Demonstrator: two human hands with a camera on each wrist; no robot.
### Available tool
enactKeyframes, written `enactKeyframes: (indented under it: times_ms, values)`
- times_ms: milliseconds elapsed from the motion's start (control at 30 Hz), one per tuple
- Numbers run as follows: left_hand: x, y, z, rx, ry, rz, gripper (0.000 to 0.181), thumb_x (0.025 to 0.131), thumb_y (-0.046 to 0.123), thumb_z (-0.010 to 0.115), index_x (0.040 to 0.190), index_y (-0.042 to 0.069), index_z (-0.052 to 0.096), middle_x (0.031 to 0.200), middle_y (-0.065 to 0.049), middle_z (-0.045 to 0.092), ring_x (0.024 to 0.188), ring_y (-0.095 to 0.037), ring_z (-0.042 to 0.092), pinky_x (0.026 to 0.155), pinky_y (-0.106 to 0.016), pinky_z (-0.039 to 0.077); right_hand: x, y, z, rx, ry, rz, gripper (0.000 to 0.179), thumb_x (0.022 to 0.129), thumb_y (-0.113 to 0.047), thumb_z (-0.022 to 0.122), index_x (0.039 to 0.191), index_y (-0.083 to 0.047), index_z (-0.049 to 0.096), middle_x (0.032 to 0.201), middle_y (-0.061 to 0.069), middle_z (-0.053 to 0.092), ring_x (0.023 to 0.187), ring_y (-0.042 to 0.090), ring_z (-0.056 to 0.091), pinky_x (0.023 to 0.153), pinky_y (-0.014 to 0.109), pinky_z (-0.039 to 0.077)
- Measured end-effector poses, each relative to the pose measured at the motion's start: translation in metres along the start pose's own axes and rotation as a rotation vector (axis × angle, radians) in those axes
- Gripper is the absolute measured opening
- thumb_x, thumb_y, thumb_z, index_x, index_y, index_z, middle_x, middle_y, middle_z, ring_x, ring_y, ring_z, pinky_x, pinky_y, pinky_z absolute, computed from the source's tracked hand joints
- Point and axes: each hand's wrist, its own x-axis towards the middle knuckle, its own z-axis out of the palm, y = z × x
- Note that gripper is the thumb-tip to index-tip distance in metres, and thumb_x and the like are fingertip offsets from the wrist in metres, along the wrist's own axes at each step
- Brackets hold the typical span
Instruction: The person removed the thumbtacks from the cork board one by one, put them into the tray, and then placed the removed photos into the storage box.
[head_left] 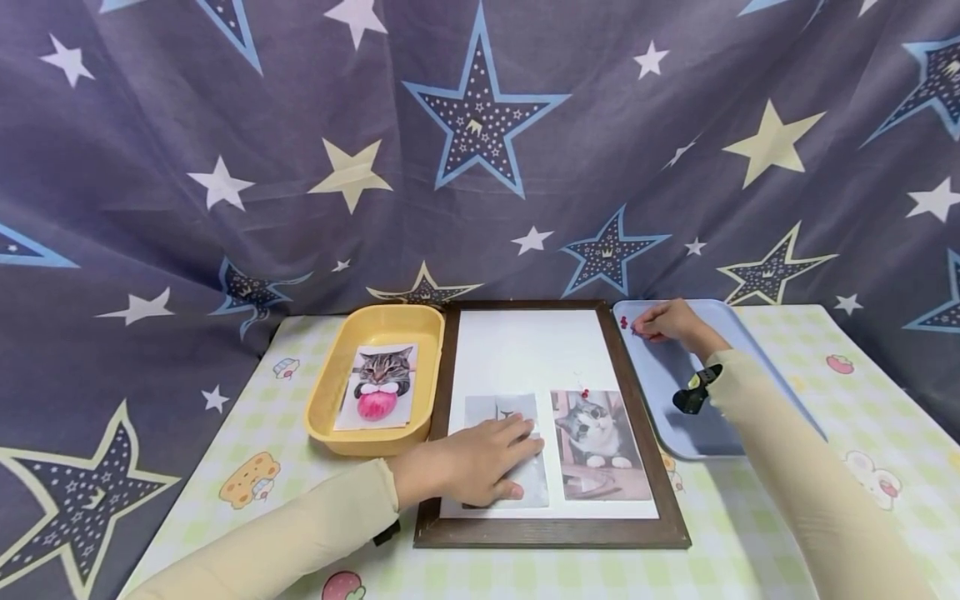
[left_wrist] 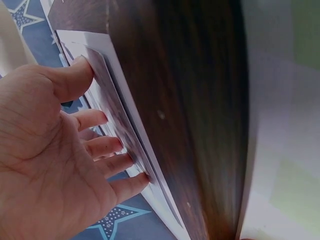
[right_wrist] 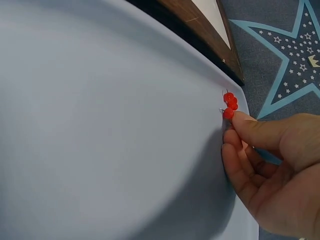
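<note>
My left hand (head_left: 487, 458) lies with spread fingers on a greyish photo (head_left: 525, 492), holding it against the white board (head_left: 525, 350) in a dark wooden frame (head_left: 551, 533). In the left wrist view, the thumb and fingertips touch the photo's face. To its right, a cat photo (head_left: 603, 450) has a red push pin (head_left: 586, 392) at its top edge. My right hand (head_left: 671, 323) is at the far left corner of the blue tray (head_left: 675, 433). Its thumb and forefinger pinch a red push pin (right_wrist: 228, 113), close beside other red push pins (right_wrist: 230, 100).
Left of the frame stands a yellow tray (head_left: 318, 408) holding a photo of a cat with a pink ball (head_left: 375, 392). A checked cloth (head_left: 465, 575) covers the table. A star-patterned curtain (head_left: 300, 100) hangs right behind.
</note>
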Motion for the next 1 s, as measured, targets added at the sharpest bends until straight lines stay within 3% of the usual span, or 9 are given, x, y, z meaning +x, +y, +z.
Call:
enactKeyframes:
  times_ms: [467, 700, 1000]
  values:
    - [-0.001, -0.001, 0.001, -0.007, 0.012, 0.003, 0.066, 0.105, 0.047, 0.049, 0.161, 0.018, 0.03, 0.169, -0.011, 0.025, 0.157, -0.029, 0.023, 0.126, -0.044, 0.028, -0.001, -0.004, 0.001, -0.054, -0.019, 0.023, 0.029, 0.096, -0.003, 0.067, 0.117, 0.018, 0.066, 0.08, -0.003, 0.074, 0.072, 0.005, 0.061, 0.066, 0.022, 0.056]
    - [0.0, 0.0, 0.002, -0.002, 0.016, 0.003, 0.066, 0.105, 0.047, 0.049, 0.161, 0.019, 0.03, 0.169, -0.01, 0.025, 0.157, -0.029, 0.023, 0.126, -0.043, 0.028, 0.005, 0.006, -0.006, 0.015, -0.054, -0.037, 0.011, 0.091, -0.006, 0.074, 0.092, 0.005, 0.076, 0.073, -0.004, 0.072, 0.067, 0.007, 0.062, 0.061, 0.022, 0.055]
    - [-0.003, 0.001, 0.001, -0.012, 0.003, -0.002, 0.067, 0.105, 0.047, 0.049, 0.162, 0.019, 0.029, 0.169, -0.01, 0.024, 0.158, -0.029, 0.022, 0.126, -0.043, 0.027, -0.003, -0.007, 0.0, -0.069, -0.055, 0.032, 0.029, 0.097, -0.003, 0.066, 0.117, 0.017, 0.064, 0.08, -0.006, 0.072, 0.073, 0.005, 0.06, 0.067, 0.022, 0.056]
